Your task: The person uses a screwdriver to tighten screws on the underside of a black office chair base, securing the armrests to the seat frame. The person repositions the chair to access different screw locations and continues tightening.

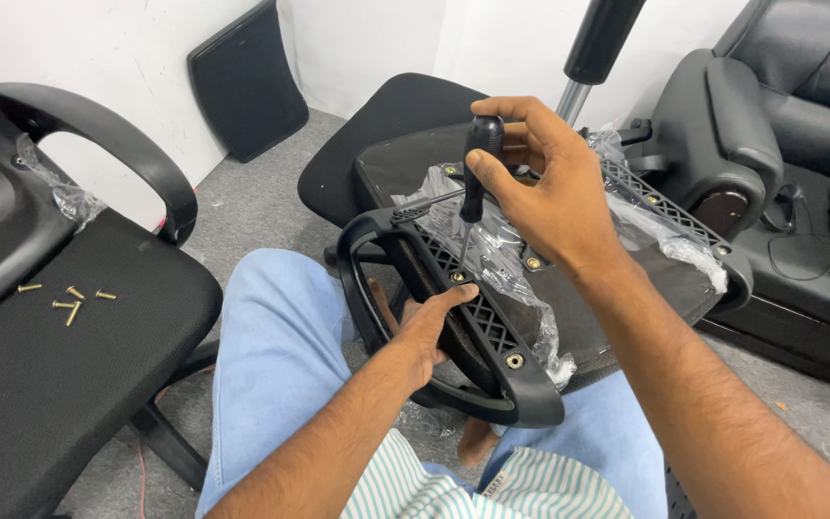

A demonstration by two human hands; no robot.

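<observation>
My right hand (pixel 540 183) is closed around the black handle of a screwdriver (pixel 477 168), held upright with its tip down on a screw in a black plastic armrest (pixel 453 327). My left hand (pixel 429 327) grips that armrest from below, thumb on its ribbed inner face. The armrest lies against the underside of an upturned chair seat (pixel 617 308), partly wrapped in clear plastic film (pixel 497 259). Brass screw heads show along the armrest and the seat edge.
Several loose brass screws (pixel 69 303) lie on the mesh seat of a black office chair (pixel 60 365) at my left. A black panel (pixel 247 82) leans on the white wall. A black leather sofa (pixel 780 125) stands at the right. My knees in blue jeans are below.
</observation>
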